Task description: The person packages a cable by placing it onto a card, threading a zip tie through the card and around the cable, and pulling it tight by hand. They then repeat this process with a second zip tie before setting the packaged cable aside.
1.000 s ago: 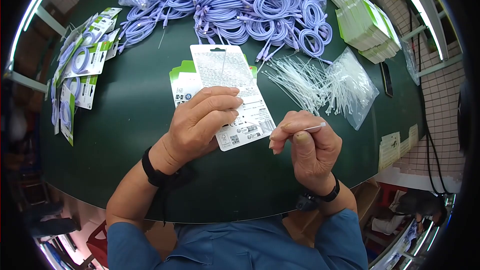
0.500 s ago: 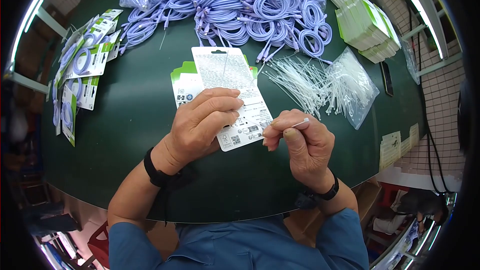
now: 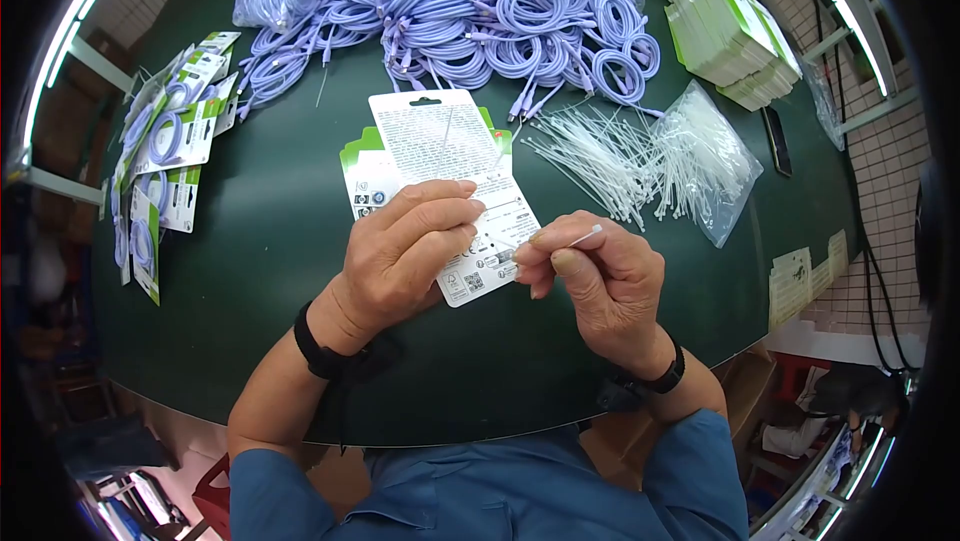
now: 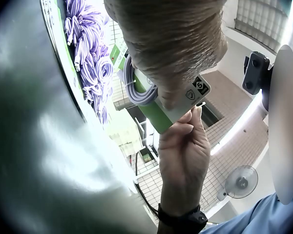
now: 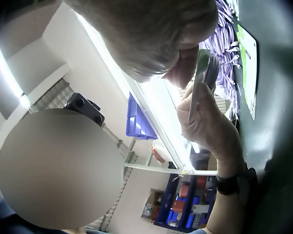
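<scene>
Left hand (image 3: 400, 256) grips a printed card (image 3: 430, 141), fingers curled over it, a coiled purple cable (image 4: 131, 92) on its other face | right hand (image 3: 612, 286) pinches a white tie (image 3: 597, 230) just beside the card's lower right edge | card raised over the green table (image 3: 250, 291), second card (image 3: 363, 169) below | loose ties (image 3: 595, 161), heaped cables (image 3: 440, 31) beyond | stacked cards (image 3: 725, 36) far right

The left hand (image 4: 168, 44) holds a card (image 4: 160, 116) bearing a coil of purple cable (image 4: 141, 99); at the card's edge the right hand (image 4: 183, 158) seems to pinch a white tie (image 4: 200, 104). More cables (image 4: 94, 66) lie on the bench (image 4: 34, 126); a fan (image 4: 241, 182) shows beyond.
</scene>
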A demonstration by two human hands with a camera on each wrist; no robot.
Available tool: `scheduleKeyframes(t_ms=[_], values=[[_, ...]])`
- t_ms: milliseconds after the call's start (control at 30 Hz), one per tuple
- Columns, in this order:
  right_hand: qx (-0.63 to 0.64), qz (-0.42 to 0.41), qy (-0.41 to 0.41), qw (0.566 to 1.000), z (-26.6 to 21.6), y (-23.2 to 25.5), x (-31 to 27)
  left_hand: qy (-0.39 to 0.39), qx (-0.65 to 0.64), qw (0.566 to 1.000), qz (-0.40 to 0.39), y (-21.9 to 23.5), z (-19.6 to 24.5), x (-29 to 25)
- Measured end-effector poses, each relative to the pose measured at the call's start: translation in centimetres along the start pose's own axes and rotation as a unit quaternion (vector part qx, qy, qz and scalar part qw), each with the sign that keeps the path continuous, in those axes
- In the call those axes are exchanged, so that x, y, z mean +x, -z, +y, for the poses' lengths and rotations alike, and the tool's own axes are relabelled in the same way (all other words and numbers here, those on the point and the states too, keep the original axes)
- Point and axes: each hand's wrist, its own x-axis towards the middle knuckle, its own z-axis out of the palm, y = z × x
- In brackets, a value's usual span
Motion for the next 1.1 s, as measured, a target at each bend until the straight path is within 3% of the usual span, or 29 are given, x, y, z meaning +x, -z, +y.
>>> scheduleKeyframes(t_ms=[67, 167, 467, 600, 733, 1000, 1100], values=[[-0.008, 0.001, -0.006, 1.000, 0.1, 0.1, 0.3, -0.002, 0.001, 1.000, -0.005, 0.0, 0.1, 0.0], [-0.177, -0.033, 0.154, 0.971, 0.9, 0.9, 1.1, 0.000, 0.002, 1.000, -0.003, -0.1, 0.4, 0.1], [-0.254, -0.056, 0.154, 0.953, 0.5, 1.7, 0.9, 0.019, -0.016, 1.000, 0.003, 0.0, 2.1, 0.8], [-0.135, 0.017, 0.148, 0.980, 0.6, 1.3, 0.6, 0.009, -0.009, 1.000, 0.007, 0.0, 3.2, 1.2], [-0.111, 0.007, 0.161, 0.981, 0.6, 1.6, 0.7, 0.007, -0.001, 1.000, 0.007, 0.0, 3.6, 1.3], [-0.206, -0.041, 0.218, 0.953, -0.2, 1.8, 1.5, -0.016, 0.070, 0.997, -0.010, 0.7, 4.9, 1.5], [-0.164, -0.086, 0.158, 0.970, -0.9, 2.4, 1.9, -0.039, 0.103, 0.994, -0.019, 1.6, 6.0, 2.5]])
